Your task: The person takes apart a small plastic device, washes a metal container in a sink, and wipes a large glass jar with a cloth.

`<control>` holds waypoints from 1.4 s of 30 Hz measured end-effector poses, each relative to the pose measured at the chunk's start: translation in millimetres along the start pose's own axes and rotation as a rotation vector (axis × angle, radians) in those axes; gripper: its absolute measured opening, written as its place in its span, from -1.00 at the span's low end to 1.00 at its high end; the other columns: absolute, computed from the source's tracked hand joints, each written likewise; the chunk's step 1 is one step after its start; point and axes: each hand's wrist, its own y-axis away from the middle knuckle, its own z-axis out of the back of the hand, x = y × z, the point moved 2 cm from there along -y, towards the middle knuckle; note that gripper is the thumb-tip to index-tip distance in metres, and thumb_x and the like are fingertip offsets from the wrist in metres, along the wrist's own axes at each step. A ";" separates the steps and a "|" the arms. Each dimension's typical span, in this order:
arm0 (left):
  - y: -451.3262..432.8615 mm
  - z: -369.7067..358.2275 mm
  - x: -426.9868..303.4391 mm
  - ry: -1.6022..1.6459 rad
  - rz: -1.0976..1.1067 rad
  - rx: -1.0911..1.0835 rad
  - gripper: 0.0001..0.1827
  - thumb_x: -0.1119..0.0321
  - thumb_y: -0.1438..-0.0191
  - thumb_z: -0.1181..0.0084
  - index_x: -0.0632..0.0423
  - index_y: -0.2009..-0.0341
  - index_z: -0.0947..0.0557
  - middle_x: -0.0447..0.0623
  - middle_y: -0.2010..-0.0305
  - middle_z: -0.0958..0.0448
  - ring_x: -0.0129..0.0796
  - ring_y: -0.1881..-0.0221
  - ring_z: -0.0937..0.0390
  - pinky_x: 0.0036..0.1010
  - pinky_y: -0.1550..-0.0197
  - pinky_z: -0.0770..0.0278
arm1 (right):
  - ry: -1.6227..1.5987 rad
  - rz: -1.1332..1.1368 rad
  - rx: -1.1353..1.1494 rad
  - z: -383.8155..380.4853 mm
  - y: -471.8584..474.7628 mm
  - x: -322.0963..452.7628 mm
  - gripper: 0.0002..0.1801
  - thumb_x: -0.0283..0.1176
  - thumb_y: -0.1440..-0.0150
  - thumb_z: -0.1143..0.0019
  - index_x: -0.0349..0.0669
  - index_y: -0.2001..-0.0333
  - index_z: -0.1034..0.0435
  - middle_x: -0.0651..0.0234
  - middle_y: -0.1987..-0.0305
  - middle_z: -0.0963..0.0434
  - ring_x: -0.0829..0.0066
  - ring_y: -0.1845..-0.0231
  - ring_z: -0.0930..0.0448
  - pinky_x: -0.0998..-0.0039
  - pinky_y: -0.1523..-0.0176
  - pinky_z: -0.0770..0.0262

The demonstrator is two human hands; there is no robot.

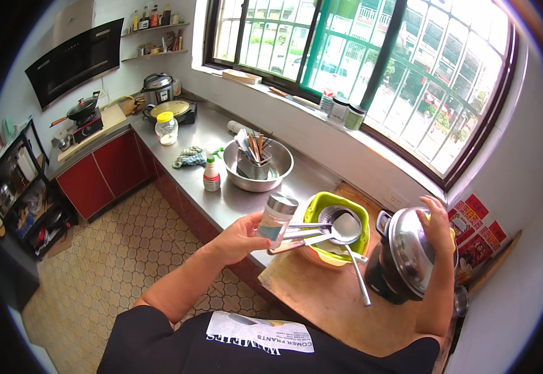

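In my left hand is a small clear glass jar with a metal lid, held upright over the counter's front edge. My right hand is at the large steel pot, over the right side of its shiny lid. Bits of yellow show beside that hand; whether its fingers grip something is hidden. Between my hands sits a green plastic basket in an orange basin. A skimmer, a ladle and other long-handled utensils lie in it, their handles sticking out over the rim.
Under the basket and pot lies a wooden board. Further left on the steel counter stand a metal bowl with a utensil holder, a spray bottle, a cloth and a yellow-lidded jar. Canisters line the windowsill.
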 end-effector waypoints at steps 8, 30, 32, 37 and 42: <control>78.9 104.9 -47.4 -0.069 0.047 -0.034 -0.40 0.37 0.10 -0.18 0.26 -0.04 -0.28 -0.06 0.08 -0.41 -0.49 0.08 -0.37 -0.55 0.00 -0.30 | -0.786 0.486 0.599 -67.3 -33.0 311.7 -0.31 -0.57 0.14 -0.17 -0.11 -0.11 -0.13 0.18 -0.03 -0.30 0.41 0.11 -0.45 0.48 0.17 -0.49; 241.7 446.0 -179.4 -0.334 -0.005 -0.893 -0.91 0.43 0.01 -0.04 0.08 0.51 -0.44 -0.19 0.66 -0.34 -0.62 0.68 -0.24 -0.72 0.65 -0.18 | -0.716 0.918 0.680 -314.0 -246.1 635.4 -0.51 -0.30 0.22 -0.25 -0.25 0.22 -0.28 0.18 0.37 -0.43 0.30 0.35 -0.50 0.40 0.26 -0.42; 257.1 484.9 -194.2 -0.445 0.048 -1.012 -0.95 0.44 0.01 -0.04 0.10 0.46 -0.46 -0.18 0.62 -0.37 -0.59 0.64 -0.31 -0.73 0.60 -0.26 | -0.691 0.795 0.695 -336.0 -295.2 634.4 -0.47 -0.35 0.18 -0.25 -0.25 0.12 -0.23 0.15 0.25 -0.44 0.33 0.28 -0.51 0.44 0.18 -0.45; 276.9 575.7 -220.8 -0.552 0.022 -1.201 -0.50 0.45 0.03 0.00 -0.09 -0.06 -0.29 -0.18 0.11 -0.35 -0.59 0.21 -0.33 -0.72 0.25 -0.28 | -0.594 0.441 0.523 -400.0 -422.9 596.0 -0.37 -0.23 0.24 -0.28 -0.27 0.10 -0.23 0.10 0.25 -0.48 0.30 0.24 -0.53 0.44 0.14 -0.43; 273.5 649.7 -226.1 -0.359 0.125 -1.489 -0.54 0.37 0.04 -0.02 -0.18 -0.02 -0.33 -0.27 0.06 -0.29 -0.56 0.15 -0.24 -0.43 0.13 -0.18 | -0.576 0.199 0.328 -458.6 -528.8 523.4 -0.36 -0.22 0.23 -0.29 -0.27 0.08 -0.25 0.10 0.24 -0.49 0.31 0.22 -0.52 0.45 0.10 -0.41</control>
